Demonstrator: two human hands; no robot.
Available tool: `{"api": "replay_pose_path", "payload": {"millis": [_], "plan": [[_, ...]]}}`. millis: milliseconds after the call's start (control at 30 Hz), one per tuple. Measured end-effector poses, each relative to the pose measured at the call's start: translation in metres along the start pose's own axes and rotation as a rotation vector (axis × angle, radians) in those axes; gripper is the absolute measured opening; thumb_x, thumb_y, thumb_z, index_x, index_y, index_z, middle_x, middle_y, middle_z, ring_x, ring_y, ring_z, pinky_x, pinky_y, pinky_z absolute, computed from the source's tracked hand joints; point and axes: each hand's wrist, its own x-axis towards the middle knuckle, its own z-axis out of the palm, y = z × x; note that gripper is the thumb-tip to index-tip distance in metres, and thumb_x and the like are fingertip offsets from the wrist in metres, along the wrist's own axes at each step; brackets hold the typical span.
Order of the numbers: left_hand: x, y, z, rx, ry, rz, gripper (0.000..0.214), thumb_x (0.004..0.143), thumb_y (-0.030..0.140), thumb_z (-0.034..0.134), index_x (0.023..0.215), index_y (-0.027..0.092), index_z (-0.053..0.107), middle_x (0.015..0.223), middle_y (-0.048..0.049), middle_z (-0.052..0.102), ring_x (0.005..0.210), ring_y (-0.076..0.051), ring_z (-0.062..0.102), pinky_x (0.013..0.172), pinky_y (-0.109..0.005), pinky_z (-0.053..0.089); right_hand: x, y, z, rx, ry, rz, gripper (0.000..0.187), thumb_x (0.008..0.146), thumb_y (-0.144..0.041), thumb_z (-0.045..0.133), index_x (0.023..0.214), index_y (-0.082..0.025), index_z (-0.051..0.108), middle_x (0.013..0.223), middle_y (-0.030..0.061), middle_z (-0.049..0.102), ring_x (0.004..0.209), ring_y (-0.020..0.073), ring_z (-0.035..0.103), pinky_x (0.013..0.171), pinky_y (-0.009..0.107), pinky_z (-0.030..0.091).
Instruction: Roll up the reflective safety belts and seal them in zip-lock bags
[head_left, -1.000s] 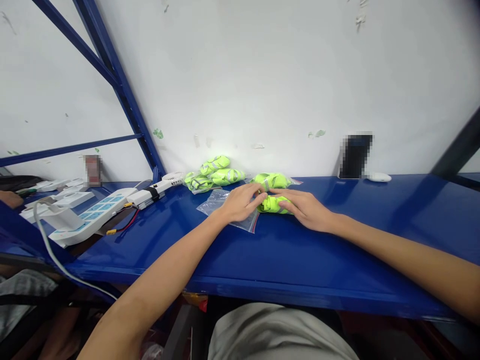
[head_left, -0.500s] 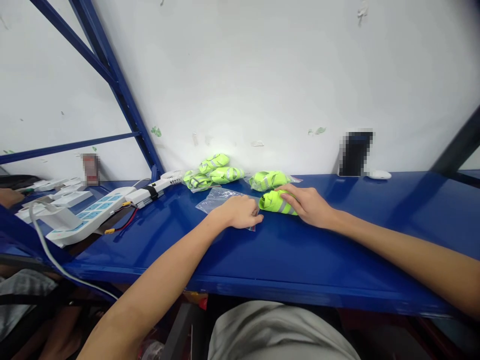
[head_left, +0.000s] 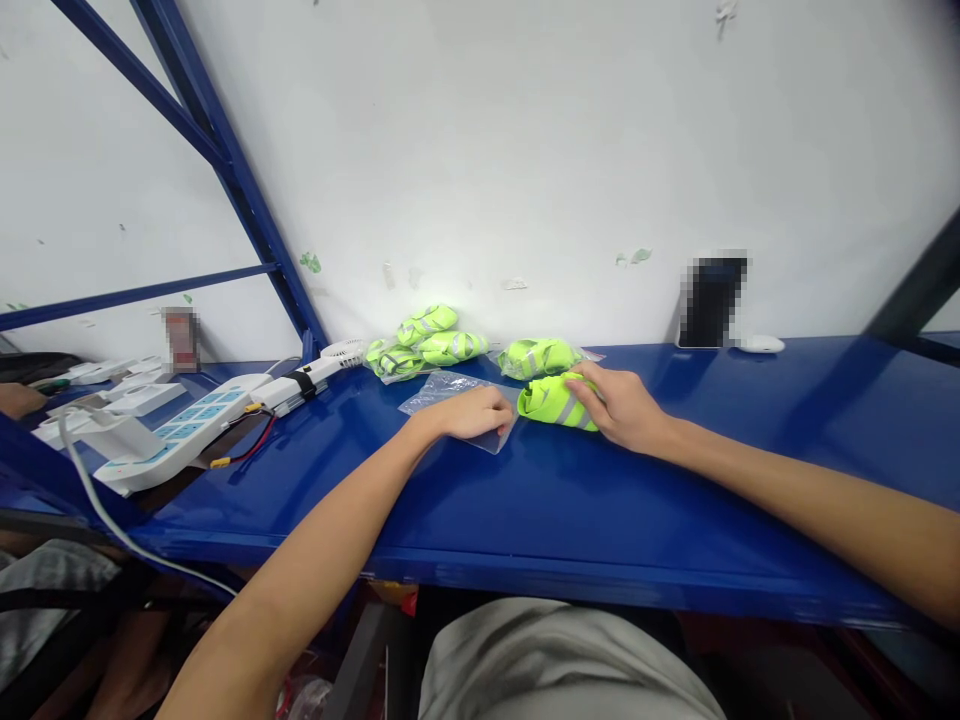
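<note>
My right hand (head_left: 622,408) is closed around the right end of a rolled neon-yellow reflective vest (head_left: 556,402) with grey strips, which rests on the blue table. Just left of it, my left hand (head_left: 480,412) has its fingers curled on a clear plastic bag (head_left: 450,386) that lies flat, its edge reaching toward the roll. Behind the roll sits another yellow vest in clear wrapping (head_left: 538,358). Farther left, several more bagged yellow vests (head_left: 427,345) are piled against the wall.
A white power strip (head_left: 180,430), a white handheld fan (head_left: 341,355) and a red-black cable (head_left: 255,440) lie on the left. A dark phone-like device (head_left: 709,305) leans on the wall at right, beside a white rounded object (head_left: 759,344). Another person's hand (head_left: 19,400) shows at far left.
My left hand has shifted slightly left and up with its fingers on the plastic bag, and the bag's near edge now shows more. My right hand stays on the rolled vest.
</note>
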Motion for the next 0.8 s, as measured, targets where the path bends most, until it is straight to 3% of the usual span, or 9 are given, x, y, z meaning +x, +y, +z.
{"api": "replay_pose_path", "payload": {"millis": [133, 233, 500, 667, 800], "plan": [[-0.004, 0.013, 0.004, -0.013, -0.022, -0.086, 0.014, 0.07, 0.021, 0.055, 0.056, 0.018, 0.053, 0.055, 0.0009, 0.061, 0.049, -0.012, 0.05, 0.049, -0.026, 0.031, -0.001, -0.001, 0.0, -0.067, 0.03, -0.141, 0.03, 0.104, -0.036, 0.034, 0.093, -0.019, 0.056, 0.07, 0.0036, 0.066, 0.057, 0.0161, 0.062, 0.054, 0.026, 0.044], [-0.006, 0.024, 0.006, 0.036, -0.025, -0.11, 0.016, 0.067, 0.02, 0.056, 0.052, 0.018, 0.051, 0.057, -0.0004, 0.065, 0.05, -0.013, 0.054, 0.05, -0.026, 0.035, -0.001, -0.002, 0.0, -0.129, 0.068, -0.24, 0.024, 0.103, -0.032, 0.038, 0.099, -0.017, 0.057, 0.076, 0.0058, 0.07, 0.062, 0.0178, 0.067, 0.055, 0.026, 0.046], [0.001, 0.013, 0.008, 0.059, 0.104, 0.018, 0.027, 0.079, 0.023, 0.047, 0.053, 0.018, 0.047, 0.048, 0.0012, 0.051, 0.044, -0.011, 0.043, 0.05, -0.026, 0.032, 0.001, -0.003, -0.005, -0.121, 0.113, -0.278, 0.021, 0.103, -0.028, 0.041, 0.105, -0.016, 0.057, 0.082, 0.0069, 0.073, 0.065, 0.0177, 0.069, 0.057, 0.026, 0.05], [-0.001, 0.005, 0.003, -0.241, 0.073, 0.039, 0.006, 0.081, 0.022, 0.048, 0.082, 0.017, 0.052, 0.063, 0.0016, 0.06, 0.056, -0.012, 0.054, 0.055, -0.022, 0.037, -0.001, 0.0, -0.005, -0.096, 0.095, -0.258, 0.022, 0.102, -0.03, 0.041, 0.104, -0.017, 0.059, 0.08, 0.0063, 0.073, 0.064, 0.0177, 0.069, 0.057, 0.027, 0.05], [-0.004, 0.004, -0.001, -0.432, 0.106, -0.033, 0.037, 0.074, 0.015, 0.054, 0.108, 0.019, 0.042, 0.065, 0.0044, 0.062, 0.058, -0.012, 0.056, 0.057, -0.022, 0.041, -0.001, 0.002, -0.003, -0.103, 0.039, -0.222, 0.027, 0.103, -0.033, 0.039, 0.102, -0.017, 0.06, 0.079, 0.0069, 0.072, 0.063, 0.0182, 0.068, 0.057, 0.027, 0.049]]}}
